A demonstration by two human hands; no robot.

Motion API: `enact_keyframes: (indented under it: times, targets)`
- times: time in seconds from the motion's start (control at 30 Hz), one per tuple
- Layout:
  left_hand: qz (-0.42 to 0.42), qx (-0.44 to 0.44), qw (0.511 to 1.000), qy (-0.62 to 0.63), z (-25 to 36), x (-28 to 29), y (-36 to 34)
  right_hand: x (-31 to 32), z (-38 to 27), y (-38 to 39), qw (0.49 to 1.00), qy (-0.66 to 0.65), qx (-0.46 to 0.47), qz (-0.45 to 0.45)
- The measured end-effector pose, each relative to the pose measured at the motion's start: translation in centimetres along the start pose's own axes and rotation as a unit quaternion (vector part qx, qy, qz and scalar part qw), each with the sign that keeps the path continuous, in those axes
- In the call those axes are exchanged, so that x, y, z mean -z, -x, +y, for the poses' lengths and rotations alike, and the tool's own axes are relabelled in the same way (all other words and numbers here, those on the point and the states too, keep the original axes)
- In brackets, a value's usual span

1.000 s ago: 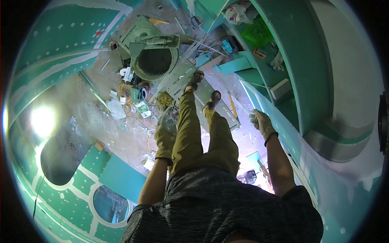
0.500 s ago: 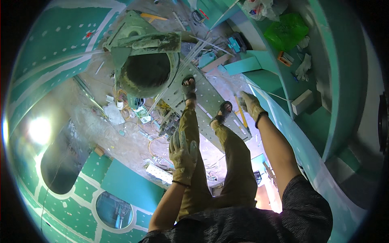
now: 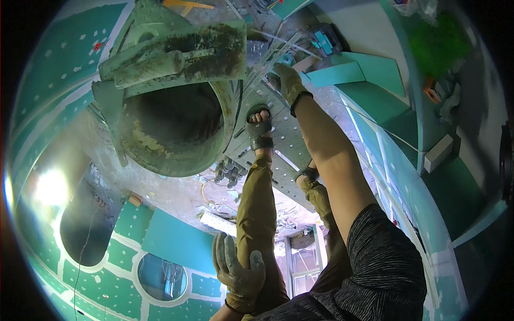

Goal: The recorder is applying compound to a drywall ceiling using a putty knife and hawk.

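My right hand point(image 3: 287, 84), in a dusty work glove, reaches far forward beside long pale metal strips point(image 3: 270, 59); its fingers are bent closed, and what they hold is hidden. My left hand point(image 3: 239, 270), also gloved, has its fingers apart beside my left leg, holding nothing. My sandalled feet are on a perforated metal platform point(image 3: 286, 136). Left of them is a large dusty olive drum point(image 3: 171, 147), with a stained crosspiece point(image 3: 209, 45) over its mouth.
Curved green boards point(image 3: 59, 64) surround me, with oval openings at lower left. At right are stepped boxes and shelves point(image 3: 385, 112) holding a green bag point(image 3: 439, 45), gloves and a white block point(image 3: 438, 152). A dark power tool point(image 3: 326, 43), cables and debris lie on the floor below.
My right hand has moved up and forward toward the strips. My left hand has dropped toward my body. The drum appears much larger in view, and the surroundings have shifted.
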State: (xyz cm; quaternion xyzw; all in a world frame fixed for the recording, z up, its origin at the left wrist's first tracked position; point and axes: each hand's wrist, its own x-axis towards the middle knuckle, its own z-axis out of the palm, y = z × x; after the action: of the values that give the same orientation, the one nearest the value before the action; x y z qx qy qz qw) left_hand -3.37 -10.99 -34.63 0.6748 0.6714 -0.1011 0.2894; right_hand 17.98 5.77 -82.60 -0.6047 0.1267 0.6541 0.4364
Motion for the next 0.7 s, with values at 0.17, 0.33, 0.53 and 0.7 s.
enact_keyframes:
  times: [0.17,0.33,0.53,0.7]
  targets:
    - [-0.03,0.018,0.999,-0.028,-0.5,0.9,-0.6,-1.1,3.0,-1.5,0.995,0.033,-0.008,-0.093]
    - [-0.017,-0.015,0.998,0.052,1.6,-0.6,-1.8,9.1,-2.4,-9.4,0.919,0.33,0.19,-0.098]
    - [0.006,0.028,1.0,-0.011,0.0,0.1,0.2,1.7,5.7,0.1,0.869,0.279,0.38,-0.15]
    - [0.012,-0.01,1.0,0.0,1.4,-1.6,0.8,8.7,1.0,2.1,0.918,0.326,0.217,-0.069]
